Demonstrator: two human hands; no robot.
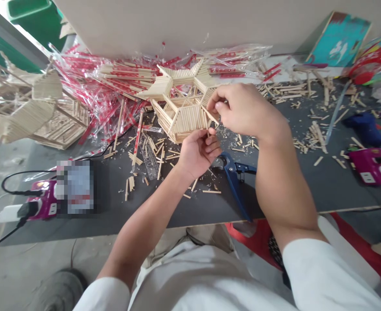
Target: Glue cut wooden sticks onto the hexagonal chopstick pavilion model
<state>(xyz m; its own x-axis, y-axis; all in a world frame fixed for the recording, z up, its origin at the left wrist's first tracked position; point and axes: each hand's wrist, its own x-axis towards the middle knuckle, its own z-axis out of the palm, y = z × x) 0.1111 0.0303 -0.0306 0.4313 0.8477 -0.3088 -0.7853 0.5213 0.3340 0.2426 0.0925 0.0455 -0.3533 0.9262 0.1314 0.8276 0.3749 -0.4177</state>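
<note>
A star-shaped structure of wooden sticks [187,121] stands on the dark tabletop, its upper rim made of pointed panels around an open middle. My right hand [242,110] is closed at its right side, with thumb and forefinger pinching a thin wooden stick [212,117] that slants against the structure. My left hand [200,150] is curled at the structure's lower front corner. Its thumb and forefinger press together around what looks like a small stick end, mostly hidden. Below the hands lie blue-handled cutting pliers [234,177], their jaws close to my left fingertips.
Plastic-wrapped chopsticks [112,82] are heaped behind. Another stick structure [44,108] stands at left. Cut stick pieces [154,151] and a clear ruler [149,160] lie about. Purple power strips [44,198] sit at both sides. A blue glue gun [366,127] lies right.
</note>
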